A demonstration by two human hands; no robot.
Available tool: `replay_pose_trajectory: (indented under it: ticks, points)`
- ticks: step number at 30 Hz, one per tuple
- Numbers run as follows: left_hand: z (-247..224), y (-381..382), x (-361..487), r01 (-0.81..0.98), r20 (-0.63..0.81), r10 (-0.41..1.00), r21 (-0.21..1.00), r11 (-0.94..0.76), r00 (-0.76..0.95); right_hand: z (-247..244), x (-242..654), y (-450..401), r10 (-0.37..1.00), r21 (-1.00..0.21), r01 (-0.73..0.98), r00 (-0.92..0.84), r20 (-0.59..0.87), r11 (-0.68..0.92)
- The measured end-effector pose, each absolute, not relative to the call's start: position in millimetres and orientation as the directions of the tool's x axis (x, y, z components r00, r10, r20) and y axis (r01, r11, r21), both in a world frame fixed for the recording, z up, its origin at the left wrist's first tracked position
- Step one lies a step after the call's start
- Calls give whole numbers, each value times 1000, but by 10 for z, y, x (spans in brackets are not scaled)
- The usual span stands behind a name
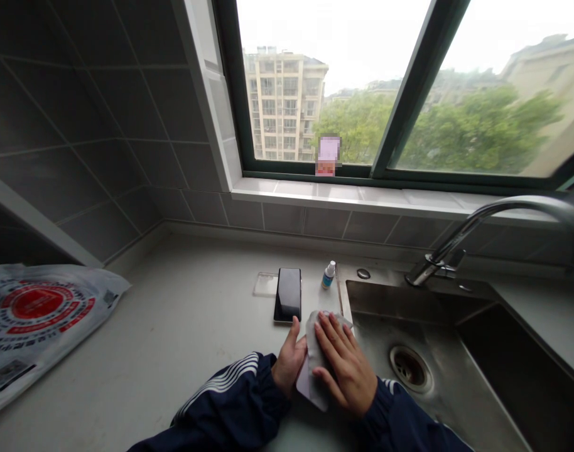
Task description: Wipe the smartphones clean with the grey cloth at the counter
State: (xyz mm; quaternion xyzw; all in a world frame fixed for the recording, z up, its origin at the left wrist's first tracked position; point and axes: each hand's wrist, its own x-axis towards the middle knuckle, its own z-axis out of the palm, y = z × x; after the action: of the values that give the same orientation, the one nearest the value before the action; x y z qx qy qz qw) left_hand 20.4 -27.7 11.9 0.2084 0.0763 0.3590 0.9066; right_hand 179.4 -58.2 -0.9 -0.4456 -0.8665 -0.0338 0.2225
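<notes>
My left hand point(291, 363) grips the edge of a pale lilac flat object point(304, 384), possibly a phone case, though the cloth hides most of it. My right hand point(342, 365) presses a grey wiping cloth point(317, 344) onto that object with spread fingers. Just beyond my hands, a black smartphone point(288, 294) lies face up on the stone countertop point(188, 301). A transparent phone case point(265, 284) lies to its left, and a small spray bottle with a blue label point(329, 275) stands to its right.
A steel sink point(409, 314) with a drain lies right of my hands, its rim close to my right hand. A chrome faucet point(485, 232) arches above it. A printed plastic bag point(37, 314) lies at the counter's left. Tiled wall and a windowsill border the back.
</notes>
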Motion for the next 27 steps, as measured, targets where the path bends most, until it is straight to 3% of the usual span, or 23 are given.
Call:
replay_pose_trajectory:
  ticks: [3, 8, 17, 23, 27]
  points:
    - [143, -302, 212, -601, -35, 698, 480, 639, 715, -52, 1795, -586, 791, -199, 813, -425, 440, 548]
    - [104, -326, 218, -604, -121, 833, 633, 484, 540, -65, 1812, -586, 796, -275, 791, -390, 463, 547]
    - [132, -317, 200, -644, 8, 716, 443, 624, 698, -67, 1801, -603, 816, -431, 720, -333, 473, 544]
    - [223, -322, 160, -613, 8, 694, 477, 630, 720, -29, 1783, -631, 818, -563, 613, -278, 504, 555]
    - [164, -300, 129, -512, 5, 587, 497, 701, 809, 12, 1770, -664, 805, -582, 571, -287, 520, 579]
